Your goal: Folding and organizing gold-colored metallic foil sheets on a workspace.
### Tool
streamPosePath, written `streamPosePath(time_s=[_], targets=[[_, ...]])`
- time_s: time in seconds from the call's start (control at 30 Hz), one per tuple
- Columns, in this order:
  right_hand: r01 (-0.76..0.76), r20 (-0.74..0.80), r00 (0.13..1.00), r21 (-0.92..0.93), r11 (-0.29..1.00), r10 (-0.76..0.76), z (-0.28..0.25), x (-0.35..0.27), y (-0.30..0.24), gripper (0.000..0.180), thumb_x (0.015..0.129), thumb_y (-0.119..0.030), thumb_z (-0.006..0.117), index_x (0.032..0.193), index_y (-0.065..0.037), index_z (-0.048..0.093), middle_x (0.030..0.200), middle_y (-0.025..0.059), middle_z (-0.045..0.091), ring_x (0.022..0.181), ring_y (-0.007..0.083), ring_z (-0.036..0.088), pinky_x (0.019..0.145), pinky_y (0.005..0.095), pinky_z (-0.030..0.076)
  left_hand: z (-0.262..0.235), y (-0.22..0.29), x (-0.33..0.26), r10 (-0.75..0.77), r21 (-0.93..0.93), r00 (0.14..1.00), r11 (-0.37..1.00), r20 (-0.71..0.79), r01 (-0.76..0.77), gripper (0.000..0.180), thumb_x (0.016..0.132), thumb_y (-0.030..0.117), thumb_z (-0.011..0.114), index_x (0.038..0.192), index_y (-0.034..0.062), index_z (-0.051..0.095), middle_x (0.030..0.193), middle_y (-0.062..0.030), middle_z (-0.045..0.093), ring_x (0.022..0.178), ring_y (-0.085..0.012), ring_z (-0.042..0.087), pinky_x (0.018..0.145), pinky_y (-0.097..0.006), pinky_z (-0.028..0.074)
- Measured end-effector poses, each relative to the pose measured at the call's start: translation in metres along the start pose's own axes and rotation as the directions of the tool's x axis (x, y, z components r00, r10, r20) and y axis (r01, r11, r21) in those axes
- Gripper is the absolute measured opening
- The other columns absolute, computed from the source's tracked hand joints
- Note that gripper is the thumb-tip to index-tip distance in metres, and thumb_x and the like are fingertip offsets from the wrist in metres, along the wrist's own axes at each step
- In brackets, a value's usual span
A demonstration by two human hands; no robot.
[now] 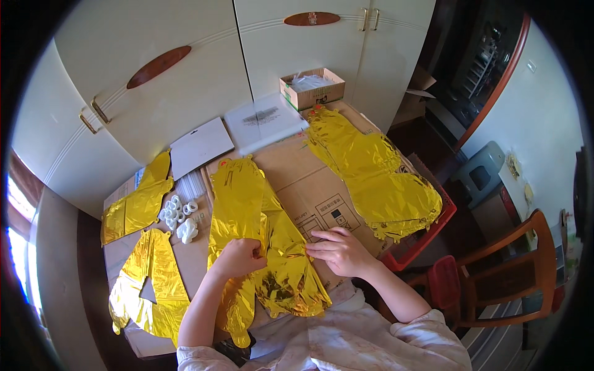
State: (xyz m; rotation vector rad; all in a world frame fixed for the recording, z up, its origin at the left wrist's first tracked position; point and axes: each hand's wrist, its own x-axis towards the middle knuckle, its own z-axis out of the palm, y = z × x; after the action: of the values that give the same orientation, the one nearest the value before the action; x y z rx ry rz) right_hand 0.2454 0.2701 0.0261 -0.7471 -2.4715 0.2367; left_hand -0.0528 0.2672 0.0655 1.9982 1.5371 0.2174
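A flat gold foil balloon (238,198) lies in front of me on the cardboard, its lower part crumpled and hanging over the near edge toward my lap. My left hand (240,258) is closed in a fist on its middle, fingers curled into the foil. At the balloon's right edge, my right hand (339,252) pinches the foil between thumb and fingertips. Another gold foil balloon (371,167) is spread out at the right. Two more lie on the left, a far gold foil balloon (139,207) and a near gold foil balloon (154,266).
White ribbon rolls (176,210) and a crumpled white bundle (187,230) sit left of centre. Behind lie a white sheet (201,147), a clear plastic packet (263,120) and an open carton (312,96). A red crate (427,238) and wooden chair (507,272) stand at the right.
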Motion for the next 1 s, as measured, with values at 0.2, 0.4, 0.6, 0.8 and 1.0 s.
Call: streamPosePath(time_s=[0.2,0.4,0.6,0.8,1.0], targets=[[0.004,-0.013,1.000,-0.014,1.000,-0.004,0.000,0.000,-0.001,0.022,0.082,-0.007,0.063,0.099,-0.012,0.075,0.112,-0.0015,0.071,0.121,0.0201,0.057,0.100,0.0387,0.040,-0.017,0.013,-0.003,-0.047,0.082,0.998,0.996,0.049,0.043,0.039,0.075,0.040,0.071,0.080,0.0023,0.066,0.072,-0.0151,0.066,0.073,-0.0330,0.066,0.069,-0.042,0.053],[0.003,-0.036,0.999,0.011,1.000,-0.003,0.000,0.001,-0.001,0.022,0.080,-0.006,0.063,0.097,-0.012,0.075,0.111,-0.0007,0.071,0.118,0.0201,0.059,0.099,0.0381,0.041,-0.034,0.018,0.046,-0.045,0.081,0.951,0.994,-0.307,0.073,0.046,0.081,0.047,0.070,0.090,0.0023,0.070,0.084,-0.0155,0.070,0.082,-0.0303,0.068,0.075,-0.039,0.053],[0.013,-0.017,1.000,0.022,1.000,-0.013,-0.001,0.002,-0.001,0.024,0.079,-0.005,0.063,0.099,-0.011,0.075,0.111,-0.0003,0.071,0.118,0.0198,0.059,0.098,0.0377,0.041,-0.033,0.011,0.115,-0.142,0.107,0.922,0.975,-0.361,0.192,0.048,0.080,0.052,0.066,0.089,0.0046,0.073,0.092,-0.0138,0.071,0.091,-0.0297,0.067,0.081,-0.040,0.052],[0.001,-0.009,1.000,0.042,0.999,-0.001,-0.003,0.003,-0.002,0.025,0.079,-0.005,0.062,0.099,-0.012,0.075,0.111,0.0005,0.071,0.117,0.0202,0.060,0.097,0.0379,0.042,-0.033,0.000,0.147,-0.264,-0.070,0.918,0.964,-0.296,0.255,0.042,0.079,0.046,0.068,0.088,0.0052,0.074,0.079,-0.0134,0.071,0.079,-0.0294,0.069,0.075,-0.039,0.054],[-0.002,-0.008,1.000,0.042,0.999,0.002,-0.004,0.001,-0.002,0.026,0.077,-0.004,0.063,0.099,-0.012,0.075,0.112,0.0005,0.071,0.116,0.0201,0.060,0.097,0.0374,0.041,-0.028,-0.007,0.156,-0.257,-0.136,0.914,0.965,-0.312,0.225,0.030,0.075,0.036,0.073,0.082,0.0064,0.073,0.077,-0.0108,0.072,0.077,-0.0255,0.069,0.073,-0.036,0.054]])
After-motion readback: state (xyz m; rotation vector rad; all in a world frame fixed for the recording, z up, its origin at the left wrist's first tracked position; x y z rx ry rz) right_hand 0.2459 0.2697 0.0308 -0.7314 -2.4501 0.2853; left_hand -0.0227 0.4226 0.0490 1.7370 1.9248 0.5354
